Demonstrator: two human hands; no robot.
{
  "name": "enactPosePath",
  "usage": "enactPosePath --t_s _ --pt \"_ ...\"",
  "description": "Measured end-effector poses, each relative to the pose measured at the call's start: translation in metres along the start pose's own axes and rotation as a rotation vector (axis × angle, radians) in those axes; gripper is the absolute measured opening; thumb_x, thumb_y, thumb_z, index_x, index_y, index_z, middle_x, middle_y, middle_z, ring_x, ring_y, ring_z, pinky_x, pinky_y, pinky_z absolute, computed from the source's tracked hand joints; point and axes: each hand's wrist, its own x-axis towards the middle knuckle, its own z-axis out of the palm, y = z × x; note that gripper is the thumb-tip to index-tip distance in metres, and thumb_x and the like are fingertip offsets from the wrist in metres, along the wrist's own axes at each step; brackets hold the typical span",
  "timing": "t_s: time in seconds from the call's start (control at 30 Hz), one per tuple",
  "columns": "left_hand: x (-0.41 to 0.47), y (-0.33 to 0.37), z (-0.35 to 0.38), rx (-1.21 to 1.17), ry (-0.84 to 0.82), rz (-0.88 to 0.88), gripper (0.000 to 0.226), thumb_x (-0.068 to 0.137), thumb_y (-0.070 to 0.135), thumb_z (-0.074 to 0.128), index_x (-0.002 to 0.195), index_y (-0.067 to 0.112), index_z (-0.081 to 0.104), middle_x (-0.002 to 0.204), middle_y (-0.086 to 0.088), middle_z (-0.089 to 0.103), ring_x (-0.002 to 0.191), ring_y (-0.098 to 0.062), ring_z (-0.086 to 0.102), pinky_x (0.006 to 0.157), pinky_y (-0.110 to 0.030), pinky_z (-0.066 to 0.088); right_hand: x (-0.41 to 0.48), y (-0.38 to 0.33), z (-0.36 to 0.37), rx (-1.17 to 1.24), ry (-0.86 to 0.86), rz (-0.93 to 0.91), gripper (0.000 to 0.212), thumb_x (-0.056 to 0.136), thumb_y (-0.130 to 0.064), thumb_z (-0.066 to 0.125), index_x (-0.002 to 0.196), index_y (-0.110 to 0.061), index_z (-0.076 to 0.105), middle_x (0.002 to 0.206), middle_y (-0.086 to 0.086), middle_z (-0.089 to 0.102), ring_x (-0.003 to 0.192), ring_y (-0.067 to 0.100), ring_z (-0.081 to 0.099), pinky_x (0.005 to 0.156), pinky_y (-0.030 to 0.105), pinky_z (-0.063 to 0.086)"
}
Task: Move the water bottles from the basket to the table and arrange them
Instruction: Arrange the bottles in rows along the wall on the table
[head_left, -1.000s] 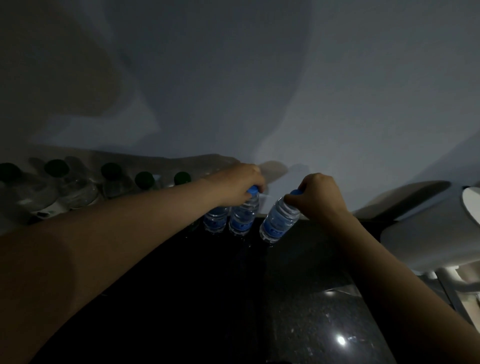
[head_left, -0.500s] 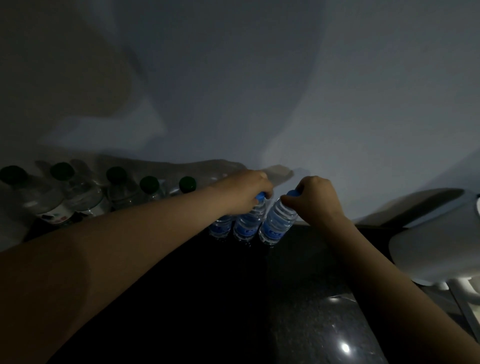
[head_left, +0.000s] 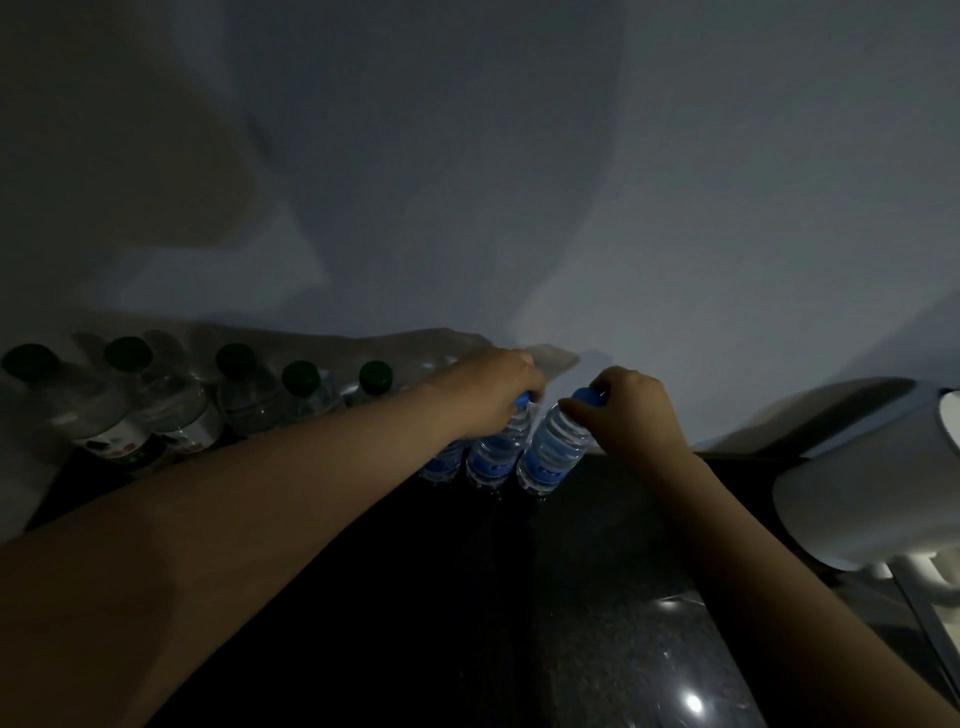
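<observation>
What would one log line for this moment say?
left hand: grips top of clear blue-capped plastic water bottle | right hand: grips cap of neighbouring blue-capped bottle | both bottles on glossy dark table

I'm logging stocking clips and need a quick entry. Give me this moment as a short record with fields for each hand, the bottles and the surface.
left hand: grips the top of the middle blue-label bottle
right hand: pinches the blue cap of the right blue-label bottle
third blue-label bottle: left of these, partly hidden by the left arm
green-capped bottles: five visible, in a row along the wall
table: dark, glossy
basket: not in view
</observation>
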Motion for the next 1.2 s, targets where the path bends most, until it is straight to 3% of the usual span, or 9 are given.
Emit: enactPosePath --t_s 0.17,0.33,0.43,0.57,0.7,0.83,0.9,1.03,1.2 --pt "-0.003 0.002 -0.002 0.014 0.003 -0.005 0.03 0.088 0.001 0.055 0.112 0.016 0.062 0.116 -0.004 0.054 0.096 -0.019 0.054 0.076 -0.027 0.04 -0.018 0.005 -0.013 -0.012 -0.028 0.0 0.039 0.087 -0.033 0.066 0.116 -0.008 0.059 0.105 0.009 0.064 0.084 0.015 0.057 0.07 0.024 0.044" --pt "-0.006 0.016 -0.006 0.142 -0.04 -0.01 0.018 0.089 0.004 0.053 0.104 0.01 0.06 0.106 -0.009 0.05 0.081 -0.019 0.048 0.062 -0.027 0.035 -0.056 0.01 -0.038 -0.113 -0.081 -0.054 0.022 0.087 -0.028 0.066 0.105 -0.015 0.065 0.101 0.002 0.066 0.084 0.012 0.059 0.073 0.025 0.049" --pt "-0.012 0.025 -0.007 0.204 -0.032 -0.014 0.022 0.089 0.008 0.055 0.111 0.009 0.058 0.111 -0.01 0.05 0.1 -0.024 0.049 0.08 -0.034 0.046 -0.086 0.01 -0.048 -0.146 -0.112 -0.065 0.017 0.086 -0.027 0.067 0.101 -0.018 0.066 0.099 0.0 0.067 0.086 0.012 0.061 0.077 0.029 0.054" --pt "-0.033 0.04 -0.011 0.248 0.0 0.026 0.037 0.087 0.009 0.057 0.124 0.012 0.052 0.122 -0.007 0.048 0.118 -0.024 0.041 0.098 -0.035 0.041 -0.129 0.011 -0.06 -0.106 -0.096 -0.052 0.017 0.087 -0.028 0.065 0.103 -0.024 0.063 0.099 -0.006 0.065 0.087 0.006 0.061 0.079 0.025 0.054" --pt "-0.067 0.057 -0.011 0.184 -0.001 0.111 0.03 0.086 0.008 0.057 0.116 0.014 0.055 0.118 -0.004 0.048 0.115 -0.022 0.043 0.093 -0.031 0.041 -0.175 0.013 -0.075 -0.063 -0.065 -0.024 0.015 0.087 -0.028 0.065 0.102 -0.026 0.063 0.098 -0.008 0.063 0.085 0.003 0.06 0.078 0.023 0.053" --pt "-0.105 0.075 -0.006 0.117 -0.016 0.188 0.02 0.085 0.014 0.059 0.104 0.018 0.056 0.105 0.001 0.05 0.099 -0.017 0.05 0.083 -0.03 0.044 -0.221 0.011 -0.085 -0.024 -0.038 0.006 0.014 0.085 -0.027 0.065 0.098 -0.024 0.065 0.093 -0.009 0.062 0.081 0.002 0.06 0.075 0.027 0.055" --pt "-0.121 0.087 -0.003 0.098 -0.06 0.214 0.024 0.086 0.019 0.06 0.109 0.021 0.055 0.107 0.003 0.05 0.097 -0.014 0.05 0.082 -0.029 0.045 -0.244 0.011 -0.087 -0.025 -0.029 0.048 0.014 0.084 -0.027 0.065 0.097 -0.024 0.065 0.092 -0.008 0.063 0.081 0.003 0.06 0.075 0.028 0.055" --pt "-0.148 0.111 0.01 0.082 -0.14 0.255 0.042 0.089 0.023 0.059 0.13 0.02 0.049 0.126 0.001 0.049 0.114 -0.017 0.049 0.096 -0.035 0.046 -0.287 0.015 -0.09 -0.005 0.006 0.119 0.014 0.083 -0.028 0.067 0.097 -0.029 0.062 0.086 -0.013 0.058 0.078 -0.001 0.058 0.068 0.018 0.05" --pt "-0.174 0.138 0.031 0.066 -0.206 0.319 0.045 0.09 0.024 0.059 0.133 0.021 0.047 0.13 0.0 0.048 0.117 -0.018 0.049 0.097 -0.036 0.046 -0.337 0.022 -0.093 0.022 0.081 0.213 0.012 0.083 -0.031 0.066 0.095 -0.032 0.062 0.082 -0.018 0.056 0.077 -0.007 0.055 0.067 0.016 0.046"
